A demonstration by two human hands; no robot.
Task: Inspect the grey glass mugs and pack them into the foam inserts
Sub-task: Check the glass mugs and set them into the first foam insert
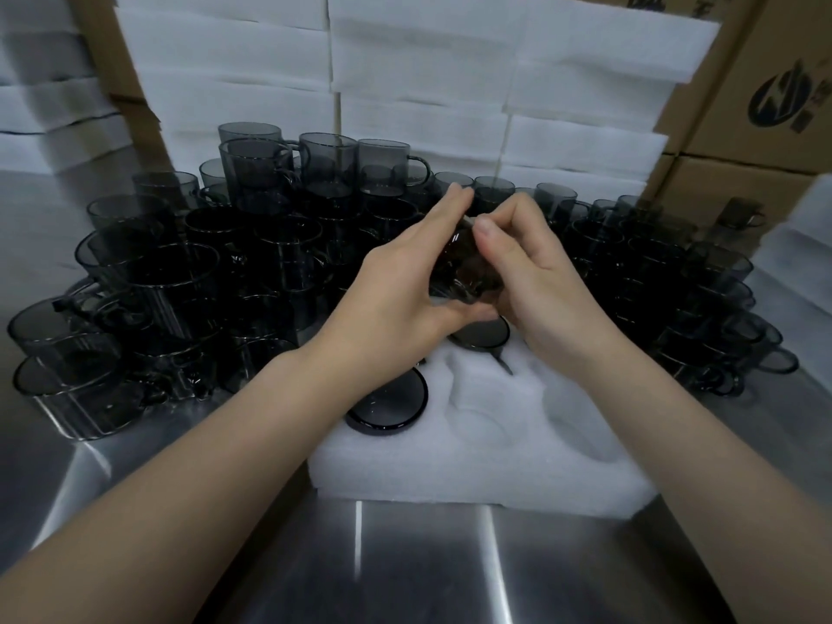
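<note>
Left grip: the left grip [405, 281] is closed round the held mug [463, 263] from its left side, fingers reaching over the far side and thumb underneath.
Right grip: the right grip [540, 286] holds the same mug from the right, thumb pressed on its upper edge and fingers curled behind it.
Held mug: dark grey glass, raised between both hands, mostly hidden by them; which way it is turned cannot be told.
Foam insert: the white foam insert [472, 448] lies on the worktop just below the hands.
Packed mugs: two grey mugs sit in pockets of the insert with round faces up, the near packed mug [389, 405] at the left edge and the far packed mug [481, 333] under the hands.
Loose mugs: a crowd of loose mugs [216, 263], some stacked, stands behind and to both sides of the insert.
Worktop: the worktop [405, 560] is shiny steel.
Backdrop: foam sheet stacks [427, 83] rise behind the mugs, with cardboard boxes [765, 96] at the right.
</note>
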